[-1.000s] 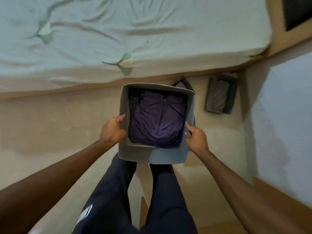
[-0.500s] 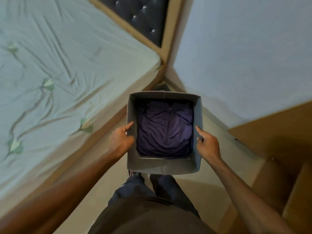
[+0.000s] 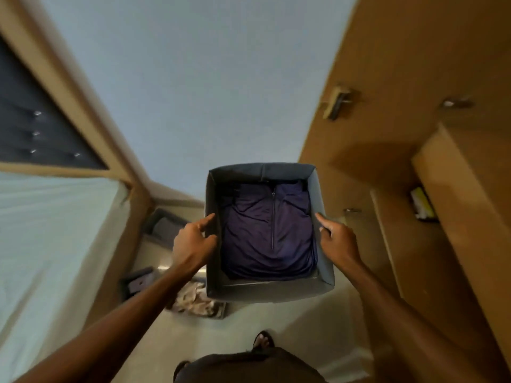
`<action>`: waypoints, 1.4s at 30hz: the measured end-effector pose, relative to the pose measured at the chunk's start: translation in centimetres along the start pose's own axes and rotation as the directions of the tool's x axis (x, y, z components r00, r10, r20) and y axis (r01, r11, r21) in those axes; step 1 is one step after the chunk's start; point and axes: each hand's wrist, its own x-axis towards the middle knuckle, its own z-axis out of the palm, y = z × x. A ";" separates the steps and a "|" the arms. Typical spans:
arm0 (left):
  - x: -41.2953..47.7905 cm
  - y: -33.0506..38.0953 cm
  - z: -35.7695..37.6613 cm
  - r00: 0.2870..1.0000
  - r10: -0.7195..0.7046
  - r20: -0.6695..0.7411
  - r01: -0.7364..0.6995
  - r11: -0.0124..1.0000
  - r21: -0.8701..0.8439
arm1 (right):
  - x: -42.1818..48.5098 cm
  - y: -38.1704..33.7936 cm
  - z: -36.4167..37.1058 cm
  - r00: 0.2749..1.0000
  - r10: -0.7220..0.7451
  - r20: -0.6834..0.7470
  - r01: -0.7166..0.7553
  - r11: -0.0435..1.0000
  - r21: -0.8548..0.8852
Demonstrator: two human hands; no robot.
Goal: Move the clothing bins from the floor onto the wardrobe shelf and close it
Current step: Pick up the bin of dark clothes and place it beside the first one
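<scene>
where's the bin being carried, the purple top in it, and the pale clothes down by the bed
carried bin (image 3: 268, 293), head view, near wall
purple top (image 3: 254, 239), head view, chest left of the zip
pale clothes (image 3: 193, 299), head view, middle of the crumpled heap

No lettering, label, brand or number readable anywhere, yellow-and-white packet (image 3: 420, 203) inside the brown wooden wardrobe (image 3: 470, 167) too blurred to read.

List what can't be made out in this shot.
Head view, the only one:
- Wardrobe: blurred, cut off by the right edge; target shelf unclear.
- Yellow item inside it: too small and blurred to identify.
- Floor bin with pale cloth: partly behind the carried bin.
- Left hand and right hand: fingers outside the bin walls hidden.
</scene>
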 end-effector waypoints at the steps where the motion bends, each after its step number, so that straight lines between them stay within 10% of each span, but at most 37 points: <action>1: 0.9 2.2 1.3 0.999 0.040 0.027 -0.040 0.999 -0.004 | 0.5 1.5 -1.5 0.999 0.030 -0.030 -0.030 1.000 0.001; 15: 9.0 26.0 13.4 0.832 0.486 0.266 -0.482 0.872 -0.084 | 2.6 12.4 -18.1 0.852 0.341 -0.397 -0.329 0.939 0.100; 28: 10.7 48.2 24.1 0.402 0.744 0.534 -0.707 0.622 -0.335 | 2.1 18.1 -27.3 0.457 0.594 -0.662 -0.498 0.788 0.363; 42: 7.6 64.3 41.0 0.108 0.702 0.704 -0.899 0.371 -0.232 | 2.9 30.7 -37.0 0.283 0.735 -0.616 -0.708 0.593 0.383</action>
